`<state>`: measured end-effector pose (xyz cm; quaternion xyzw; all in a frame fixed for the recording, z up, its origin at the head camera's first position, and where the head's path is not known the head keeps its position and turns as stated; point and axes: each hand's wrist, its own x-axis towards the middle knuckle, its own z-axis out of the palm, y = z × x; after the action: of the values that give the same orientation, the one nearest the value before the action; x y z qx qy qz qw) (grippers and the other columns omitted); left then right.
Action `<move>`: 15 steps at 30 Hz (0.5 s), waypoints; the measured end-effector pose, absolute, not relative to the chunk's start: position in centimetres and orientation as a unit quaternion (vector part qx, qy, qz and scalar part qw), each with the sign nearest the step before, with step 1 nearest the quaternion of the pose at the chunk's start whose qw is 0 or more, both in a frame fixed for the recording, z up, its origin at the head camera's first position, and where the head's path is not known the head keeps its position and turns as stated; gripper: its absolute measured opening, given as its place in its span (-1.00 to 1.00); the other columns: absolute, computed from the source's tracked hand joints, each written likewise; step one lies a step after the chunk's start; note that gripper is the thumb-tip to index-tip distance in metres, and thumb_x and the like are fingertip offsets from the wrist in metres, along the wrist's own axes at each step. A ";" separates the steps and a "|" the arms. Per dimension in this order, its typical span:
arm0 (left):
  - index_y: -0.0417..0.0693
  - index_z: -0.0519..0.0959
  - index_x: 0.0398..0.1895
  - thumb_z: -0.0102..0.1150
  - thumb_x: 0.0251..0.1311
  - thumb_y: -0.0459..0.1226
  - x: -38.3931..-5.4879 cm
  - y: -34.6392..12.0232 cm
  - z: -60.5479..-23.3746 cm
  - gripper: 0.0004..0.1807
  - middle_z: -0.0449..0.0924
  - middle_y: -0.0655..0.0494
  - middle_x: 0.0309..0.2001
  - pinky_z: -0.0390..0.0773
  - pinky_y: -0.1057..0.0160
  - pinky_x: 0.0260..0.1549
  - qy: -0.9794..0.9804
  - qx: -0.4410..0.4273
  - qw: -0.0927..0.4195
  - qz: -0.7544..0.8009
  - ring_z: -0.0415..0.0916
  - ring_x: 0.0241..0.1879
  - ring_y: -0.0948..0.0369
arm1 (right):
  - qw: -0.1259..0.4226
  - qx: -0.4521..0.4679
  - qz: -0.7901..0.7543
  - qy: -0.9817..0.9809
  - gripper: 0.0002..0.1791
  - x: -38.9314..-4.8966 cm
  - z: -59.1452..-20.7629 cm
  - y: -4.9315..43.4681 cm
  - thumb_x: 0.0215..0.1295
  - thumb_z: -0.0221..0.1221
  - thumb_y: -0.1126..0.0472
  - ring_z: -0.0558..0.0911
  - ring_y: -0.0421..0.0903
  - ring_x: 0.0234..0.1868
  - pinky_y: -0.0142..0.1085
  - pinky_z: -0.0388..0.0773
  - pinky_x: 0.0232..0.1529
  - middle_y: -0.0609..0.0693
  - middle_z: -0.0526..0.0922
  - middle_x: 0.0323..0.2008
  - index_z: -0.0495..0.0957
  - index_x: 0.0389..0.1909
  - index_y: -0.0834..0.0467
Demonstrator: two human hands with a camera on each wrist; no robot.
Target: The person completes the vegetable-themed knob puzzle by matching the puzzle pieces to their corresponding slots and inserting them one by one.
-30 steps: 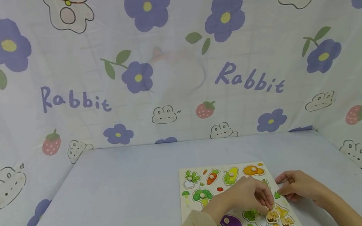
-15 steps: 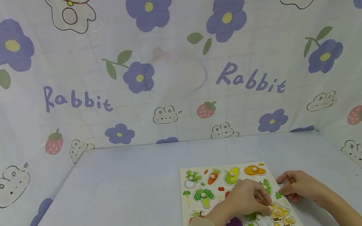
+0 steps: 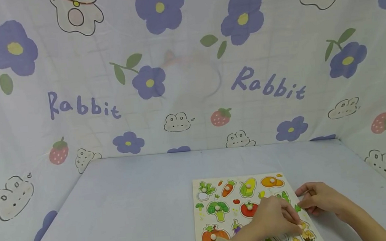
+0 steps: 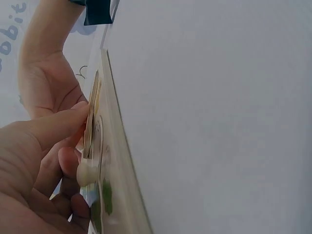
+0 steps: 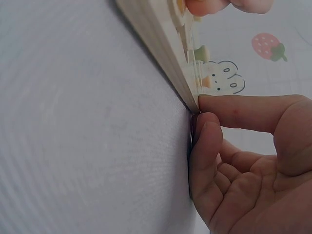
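A wooden vegetable puzzle board [image 3: 197, 196] with knobbed pieces lies on the table. My left hand [image 3: 273, 216] reaches across to its near right corner, over the mushroom picture [image 3: 308, 236]. Thumb and fingers pinch a thin mushroom puzzle piece [image 4: 91, 126], mostly hidden under the fingers in the head view. In the left wrist view the piece stands slightly proud of the board's face. Beside it rises the round wooden knob [image 4: 87, 174] of a neighbouring piece. My right hand [image 3: 318, 199] holds the board's right edge, thumb on the edge and curled fingers against the table.
On the board sit the carrot [image 3: 228, 188], corn [image 3: 248, 187], broccoli [image 3: 217, 210], tomato [image 3: 249, 209] and pumpkin [image 3: 215, 235] pieces. The white tabletop [image 3: 135, 209] extends left. A patterned curtain [image 3: 189, 78] stands behind the table.
My left hand has shifted right with the mushroom piece, from beside the mushroom picture to over it. The tomato and pumpkin have come into fuller view. My right hand stays at the edge.
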<state>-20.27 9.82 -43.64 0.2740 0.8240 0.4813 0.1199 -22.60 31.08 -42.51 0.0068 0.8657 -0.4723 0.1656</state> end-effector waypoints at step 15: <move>0.12 0.68 -0.59 0.57 -0.08 -0.32 -20.0 10.3 -44.0 -0.80 0.56 0.51 -0.67 0.36 0.46 -0.04 0.824 0.243 0.122 0.498 0.50 -0.54 0.58 | 0.165 0.004 -0.463 0.871 -0.57 -22.8 -42.5 31.1 0.11 0.32 0.31 0.50 -0.07 -0.44 -0.22 0.52 -0.44 0.01 0.52 -0.50 0.47 -0.02 0.38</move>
<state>-20.01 10.32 -43.98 0.2427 0.8237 0.4977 0.1221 -22.82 31.07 -42.52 0.0045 0.8709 -0.4630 0.1646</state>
